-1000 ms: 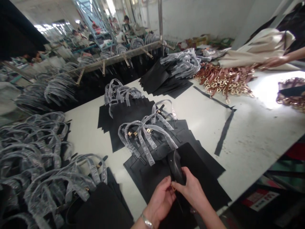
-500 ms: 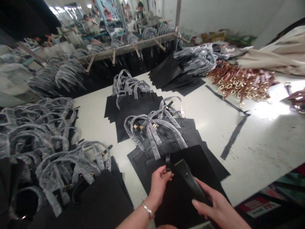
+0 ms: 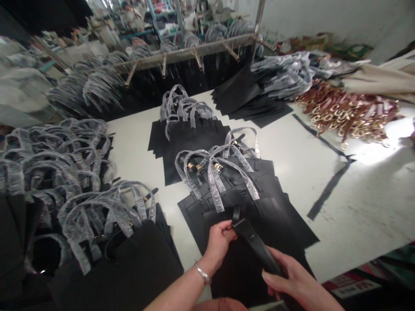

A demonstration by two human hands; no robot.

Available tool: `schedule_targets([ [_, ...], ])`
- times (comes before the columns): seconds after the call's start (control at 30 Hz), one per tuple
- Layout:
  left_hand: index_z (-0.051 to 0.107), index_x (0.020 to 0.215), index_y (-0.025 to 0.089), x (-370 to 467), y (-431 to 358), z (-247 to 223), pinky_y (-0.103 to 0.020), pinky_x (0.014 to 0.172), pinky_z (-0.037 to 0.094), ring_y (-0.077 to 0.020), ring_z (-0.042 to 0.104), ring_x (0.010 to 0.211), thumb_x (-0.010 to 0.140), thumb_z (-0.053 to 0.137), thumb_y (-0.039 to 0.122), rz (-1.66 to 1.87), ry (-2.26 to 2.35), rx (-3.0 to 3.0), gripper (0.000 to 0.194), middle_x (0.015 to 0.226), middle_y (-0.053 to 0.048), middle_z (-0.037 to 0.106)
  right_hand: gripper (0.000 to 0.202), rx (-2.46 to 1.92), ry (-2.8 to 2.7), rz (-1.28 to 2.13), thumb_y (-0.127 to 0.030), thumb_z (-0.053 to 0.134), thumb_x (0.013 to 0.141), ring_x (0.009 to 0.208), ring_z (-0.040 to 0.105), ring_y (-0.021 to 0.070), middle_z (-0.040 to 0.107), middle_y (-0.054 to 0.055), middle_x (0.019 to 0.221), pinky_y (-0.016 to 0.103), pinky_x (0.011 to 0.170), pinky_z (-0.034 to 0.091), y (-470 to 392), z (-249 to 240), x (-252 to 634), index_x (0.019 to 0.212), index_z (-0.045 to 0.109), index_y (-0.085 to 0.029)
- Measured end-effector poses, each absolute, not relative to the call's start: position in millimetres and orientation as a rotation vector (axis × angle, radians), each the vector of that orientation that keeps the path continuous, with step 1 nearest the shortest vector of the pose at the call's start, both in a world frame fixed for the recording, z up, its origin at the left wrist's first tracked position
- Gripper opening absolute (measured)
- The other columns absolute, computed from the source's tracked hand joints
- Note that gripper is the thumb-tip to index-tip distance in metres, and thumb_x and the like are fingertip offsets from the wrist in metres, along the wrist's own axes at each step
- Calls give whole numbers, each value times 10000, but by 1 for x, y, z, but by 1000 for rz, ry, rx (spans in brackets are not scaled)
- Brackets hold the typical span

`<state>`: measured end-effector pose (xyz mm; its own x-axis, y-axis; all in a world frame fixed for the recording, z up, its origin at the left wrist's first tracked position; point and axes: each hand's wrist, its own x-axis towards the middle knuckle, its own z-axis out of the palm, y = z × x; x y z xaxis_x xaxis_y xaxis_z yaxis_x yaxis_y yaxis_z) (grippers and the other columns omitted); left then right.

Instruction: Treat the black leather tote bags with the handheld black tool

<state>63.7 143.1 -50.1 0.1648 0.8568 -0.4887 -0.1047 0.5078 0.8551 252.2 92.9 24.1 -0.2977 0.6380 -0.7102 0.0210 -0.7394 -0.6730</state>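
Holding a long black strap (image 3: 256, 248) with both hands, low over the stack of black bags (image 3: 259, 211) at the near edge of the white counter (image 3: 292, 151). Left hand (image 3: 218, 242) closed, fingers pinching the far end of the strap by its little loop. Right hand (image 3: 292, 283) curled loosely around the near end, thumb on top. Half a second ago, right hand flatter and lower on the strap; a second ago, both hands close together, strap standing up between them. Now spread apart, strap stretched out flat and slanting across the top bag. Looks like a straightening and lining-up step, strap not yet fixed to anything. Plastic-wrapped handles (image 3: 214, 172) lying just past the left hand, gold buckles (image 3: 194, 166) showing among them. More wrapped bags (image 3: 81, 194) heaped on the left. Brown straps with gold rings (image 3: 346, 114) piled far right, well apart.
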Motion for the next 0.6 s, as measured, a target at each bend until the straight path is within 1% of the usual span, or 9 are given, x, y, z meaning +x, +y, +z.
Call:
schedule_targets([
  [0.07,714,802,109,64,141,-50,-220,608,399,-112,550,612,693,671,175,777,1180,728,134,682,-27,652,813,-1565,-760,2023,-388,739,736,593,569,130,616,-7,769,242,507,437,98,27,251,1420,369,-152],
  [0.13,707,855,97,66,140,-50,-239,632,437,-132,587,634,681,708,208,772,1168,632,206,706,-46,662,876,-1598,-703,1881,-421,743,720,595,572,135,624,-6,780,248,509,442,103,30,252,1442,320,-159],
  [0.2,698,903,92,67,141,-50,-254,648,464,-154,622,668,679,732,245,779,1187,564,273,732,-56,665,893,-1626,-688,1820,-442,743,714,583,564,134,629,-7,760,253,513,445,107,33,257,1446,318,-156],
  [0.27,698,925,98,67,141,-50,-255,653,472,-164,639,694,691,725,251,778,1208,579,281,747,-52,663,869,-1643,-717,1893,-424,744,719,577,567,136,626,-15,726,255,514,446,106,35,261,1443,342,-163],
  [0.33,707,917,111,67,142,-53,-253,645,468,-163,638,687,713,690,228,756,1231,688,236,736,-43,665,832,-1640,-758,2005,-383,738,730,575,575,138,615,-29,691,253,514,442,103,33,261,1443,360,-180],
  [0.37,710,919,117,67,142,-55,-257,644,469,-163,636,682,729,664,213,735,1241,760,218,734,-41,670,815,-1633,-772,2042,-365,732,734,567,575,135,617,-32,694,251,508,438,102,31,259,1441,366,-189],
  [0.43,708,938,128,64,143,-61,-275,664,483,-173,639,699,755,611,175,683,1283,918,212,761,-45,684,792,-1615,-780,2033,-345,718,742,566,576,126,645,-15,776,251,502,435,101,23,253,1438,367,-203],
  [0.53,675,1025,150,54,151,-66,-328,803,495,-200,642,859,780,545,110,622,1437,1273,281,937,-70,687,824,-1640,-763,1853,-360,725,739,593,581,127,664,18,905,260,508,452,104,10,249,1444,330,-201],
  [0.6,623,1119,155,45,160,-65,-370,925,455,-227,597,1019,803,541,117,583,1603,1581,328,1093,-94,639,864,-1674,-740,1754,-385,743,726,601,581,138,657,12,872,269,515,466,105,4,253,1446,306,-189],
])
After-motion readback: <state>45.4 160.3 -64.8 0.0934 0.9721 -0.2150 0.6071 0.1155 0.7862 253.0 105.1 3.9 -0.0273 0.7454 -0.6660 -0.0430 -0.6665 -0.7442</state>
